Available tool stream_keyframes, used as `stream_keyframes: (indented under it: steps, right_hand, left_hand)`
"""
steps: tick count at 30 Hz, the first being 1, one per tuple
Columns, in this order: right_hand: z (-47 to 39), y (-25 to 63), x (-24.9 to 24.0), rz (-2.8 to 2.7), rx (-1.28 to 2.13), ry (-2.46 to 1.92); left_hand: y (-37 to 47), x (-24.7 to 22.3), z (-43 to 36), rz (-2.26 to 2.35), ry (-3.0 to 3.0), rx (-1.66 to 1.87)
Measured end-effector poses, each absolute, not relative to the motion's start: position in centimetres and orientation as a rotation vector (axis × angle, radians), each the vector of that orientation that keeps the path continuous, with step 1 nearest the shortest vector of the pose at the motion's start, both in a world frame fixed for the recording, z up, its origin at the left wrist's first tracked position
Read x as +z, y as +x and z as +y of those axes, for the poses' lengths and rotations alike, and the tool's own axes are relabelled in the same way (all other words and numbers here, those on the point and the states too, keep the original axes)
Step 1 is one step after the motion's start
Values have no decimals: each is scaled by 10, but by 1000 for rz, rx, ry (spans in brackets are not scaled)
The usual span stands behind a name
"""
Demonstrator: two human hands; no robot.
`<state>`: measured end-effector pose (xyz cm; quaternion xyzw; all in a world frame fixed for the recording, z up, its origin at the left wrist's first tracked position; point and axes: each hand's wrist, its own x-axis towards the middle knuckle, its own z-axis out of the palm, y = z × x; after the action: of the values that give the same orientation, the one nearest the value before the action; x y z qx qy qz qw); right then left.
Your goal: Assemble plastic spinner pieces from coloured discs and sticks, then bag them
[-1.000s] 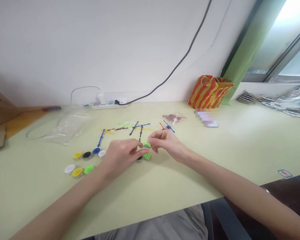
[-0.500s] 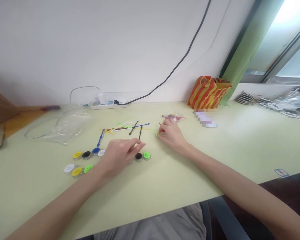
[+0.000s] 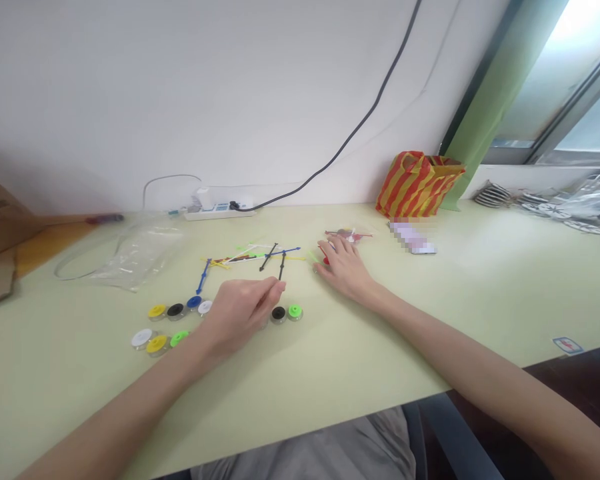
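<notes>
My left hand [image 3: 245, 308] has its thumb and fingers pinched at the lower end of a black stick [image 3: 282, 265]; whether it grips the stick is hard to see. Over the table, my right hand [image 3: 345, 268] has its fingers apart, beside a small red piece [image 3: 326, 260] and a light green stick [image 3: 312, 255]. Thin coloured sticks, such as a blue one [image 3: 203, 276], lie in a loose group. Round pieces with coloured tops, including a green one [image 3: 295, 311] and a yellow one [image 3: 157, 344], stand nearer, partly hidden by my left hand.
A power strip [image 3: 220, 212] lies by the wall, with a clear plastic bag [image 3: 137, 257] to its left. A striped bag [image 3: 417, 187] and a blurred flat item [image 3: 413, 238] are at the back right. Cardboard [image 3: 5, 213] stands at far left.
The fingers of my left hand have closed together near the black stick. My right hand's fingers have spread, and the light green piece by them now lies on the table.
</notes>
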<state>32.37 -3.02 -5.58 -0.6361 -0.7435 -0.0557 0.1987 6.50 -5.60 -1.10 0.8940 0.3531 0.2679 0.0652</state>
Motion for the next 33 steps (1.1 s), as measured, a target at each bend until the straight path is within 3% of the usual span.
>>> stream_keyframes:
  steps: [23,33]
  right_hand:
    - [-24,375,-23,-2455,448,-1222]
    - [-25,382,-13,-2130,121,-1482]
  left_hand:
    - [63,-11,-56,1042,2739,809]
    - [63,-11,-55,1056,2740,801]
